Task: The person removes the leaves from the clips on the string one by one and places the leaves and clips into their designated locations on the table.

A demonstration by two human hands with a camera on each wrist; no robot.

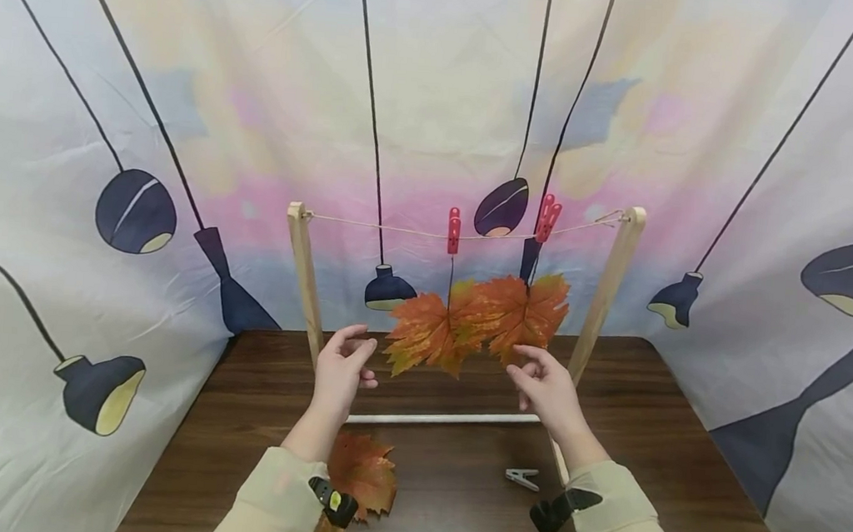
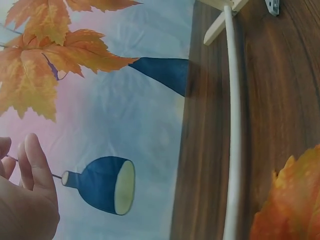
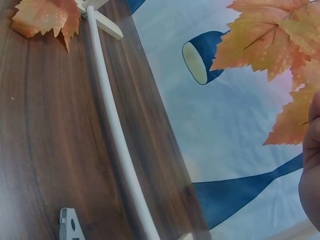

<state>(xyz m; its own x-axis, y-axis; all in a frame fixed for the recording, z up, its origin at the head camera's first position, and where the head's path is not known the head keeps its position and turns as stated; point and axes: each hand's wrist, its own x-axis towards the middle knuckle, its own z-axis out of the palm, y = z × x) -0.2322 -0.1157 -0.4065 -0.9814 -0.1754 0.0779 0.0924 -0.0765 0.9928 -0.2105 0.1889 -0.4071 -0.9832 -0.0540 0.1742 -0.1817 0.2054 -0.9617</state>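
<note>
Two orange maple leaves hang from a thin string (image 1: 369, 226); one red clothespin (image 1: 454, 231) holds the left leaf (image 1: 425, 328) and another red clothespin (image 1: 548, 219) the right leaf (image 1: 516, 311). The leaves overlap in the middle. My left hand (image 1: 342, 364) is raised left of the left leaf, fingers loosely bent, holding nothing. On the other side, my right hand (image 1: 548, 390) is by the lower edge of the right leaf, its fingers also loosely bent. Whether a fingertip touches that leaf, I cannot tell; the right wrist view cuts off most fingers.
The string is tied between two wooden posts (image 1: 605, 293), joined low down by a white rod (image 1: 452, 419). A white clothespin (image 1: 523, 477) lies on the brown table (image 1: 453, 502). More maple leaves (image 1: 361, 474) lie under my left forearm. A lamp-patterned cloth (image 1: 440, 92) hangs behind.
</note>
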